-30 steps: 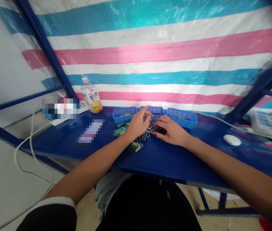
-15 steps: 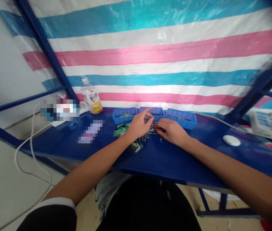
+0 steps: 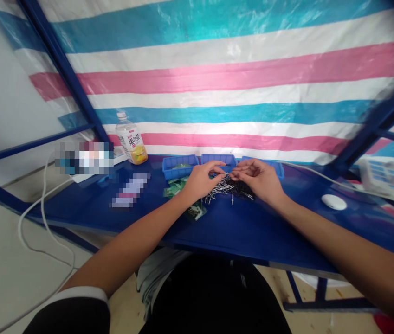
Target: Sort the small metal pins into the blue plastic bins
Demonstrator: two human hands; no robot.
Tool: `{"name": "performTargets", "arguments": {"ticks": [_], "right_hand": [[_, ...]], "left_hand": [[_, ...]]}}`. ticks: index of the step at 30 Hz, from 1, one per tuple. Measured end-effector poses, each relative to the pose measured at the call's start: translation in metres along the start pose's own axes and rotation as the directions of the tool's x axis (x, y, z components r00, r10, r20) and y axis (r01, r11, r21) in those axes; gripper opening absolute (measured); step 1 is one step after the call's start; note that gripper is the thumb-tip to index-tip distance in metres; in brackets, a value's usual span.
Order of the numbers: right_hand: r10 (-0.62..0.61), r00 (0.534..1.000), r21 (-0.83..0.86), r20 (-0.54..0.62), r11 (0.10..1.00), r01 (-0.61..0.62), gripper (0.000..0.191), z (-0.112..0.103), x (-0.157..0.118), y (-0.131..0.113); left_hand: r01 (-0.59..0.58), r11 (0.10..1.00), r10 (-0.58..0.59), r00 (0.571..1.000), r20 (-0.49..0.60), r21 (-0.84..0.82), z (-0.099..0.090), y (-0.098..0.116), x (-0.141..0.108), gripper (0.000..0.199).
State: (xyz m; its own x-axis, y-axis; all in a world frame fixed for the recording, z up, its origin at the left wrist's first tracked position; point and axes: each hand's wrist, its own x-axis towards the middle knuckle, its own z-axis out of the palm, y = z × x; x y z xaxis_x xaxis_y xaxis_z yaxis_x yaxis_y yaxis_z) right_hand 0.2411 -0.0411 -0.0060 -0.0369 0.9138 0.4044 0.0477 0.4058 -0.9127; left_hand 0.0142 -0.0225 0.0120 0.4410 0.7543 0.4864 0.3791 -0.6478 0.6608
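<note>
Above a heap of silver pop rivets [image 3: 222,186], my left hand [image 3: 202,181] is curled with thumb and fingertips drawn together. Facing it from the right, my right hand [image 3: 262,181] pinches thumb against fingers. The two sets of fingertips nearly meet; whatever is between them is too small to make out. Dark thin pieces [image 3: 243,189] lie beneath my right hand. Green packets [image 3: 175,187] lie left of my left hand, and a clear bag of small metal parts [image 3: 197,212] sits below its wrist.
Behind my hands stand a left blue bin [image 3: 180,172], a middle blue bin [image 3: 218,158] and a right blue bin [image 3: 280,170]. A drink bottle [image 3: 132,141] stands at the back left. A white oval object [image 3: 333,202] and a white cable [image 3: 313,174] lie rightward on the blue table [image 3: 245,236].
My right hand has lifted off the pile and turned up toward my left fingertips, uncovering the dark pieces. My left hand stays nearly in place, its fingers drawn closer together.
</note>
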Motion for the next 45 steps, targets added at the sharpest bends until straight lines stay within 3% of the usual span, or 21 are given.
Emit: {"name": "performTargets", "arguments": {"ticks": [6, 11, 14, 22, 30, 36, 42, 45], "right_hand": [[0.024, 0.995, -0.083, 0.095, 0.996, -0.016, 0.035, 0.000, -0.003, 0.006], [-0.054, 0.990, -0.201, 0.129, 0.976, 0.080, 0.032, 0.004, -0.005, 0.005], [-0.087, 0.986, -0.209, 0.144, 0.971, 0.116, 0.040, 0.005, -0.005, 0.001], [-0.158, 0.978, -0.274, 0.138, 0.943, 0.191, 0.049, 0.001, -0.007, -0.001], [-0.296, 0.949, -0.538, 0.112, 0.785, 0.308, 0.015, -0.003, -0.009, -0.005], [-0.304, 0.933, -0.536, 0.195, 0.763, 0.360, 0.009, 0.000, -0.009, -0.007], [-0.290, 0.925, -0.483, 0.245, 0.791, 0.376, 0.031, 0.001, -0.011, -0.007], [-0.284, 0.932, -0.477, 0.225, 0.802, 0.359, 0.027, 0.002, -0.011, -0.006]], "left_hand": [[-0.006, 0.997, 0.004, 1.000, -0.023, -0.077, 0.000, 0.004, 0.001, 0.032], [-0.028, 0.986, 0.029, 1.000, 0.007, -0.163, 0.004, 0.002, 0.000, 0.046], [-0.031, 0.990, 0.035, 0.999, 0.028, -0.139, 0.005, -0.001, 0.000, 0.048], [0.002, 0.997, 0.004, 0.997, 0.082, -0.081, 0.003, 0.006, -0.002, 0.015], [0.047, 0.997, -0.041, 0.993, 0.113, -0.053, 0.002, 0.008, -0.004, 0.035], [-0.039, 0.995, 0.049, 0.994, 0.099, -0.097, 0.002, 0.004, -0.001, 0.028], [0.029, 0.982, -0.033, 0.999, -0.021, -0.186, 0.000, -0.002, 0.001, 0.016], [0.062, 0.961, -0.089, 0.992, -0.089, -0.269, -0.001, -0.004, 0.003, 0.012]]}}
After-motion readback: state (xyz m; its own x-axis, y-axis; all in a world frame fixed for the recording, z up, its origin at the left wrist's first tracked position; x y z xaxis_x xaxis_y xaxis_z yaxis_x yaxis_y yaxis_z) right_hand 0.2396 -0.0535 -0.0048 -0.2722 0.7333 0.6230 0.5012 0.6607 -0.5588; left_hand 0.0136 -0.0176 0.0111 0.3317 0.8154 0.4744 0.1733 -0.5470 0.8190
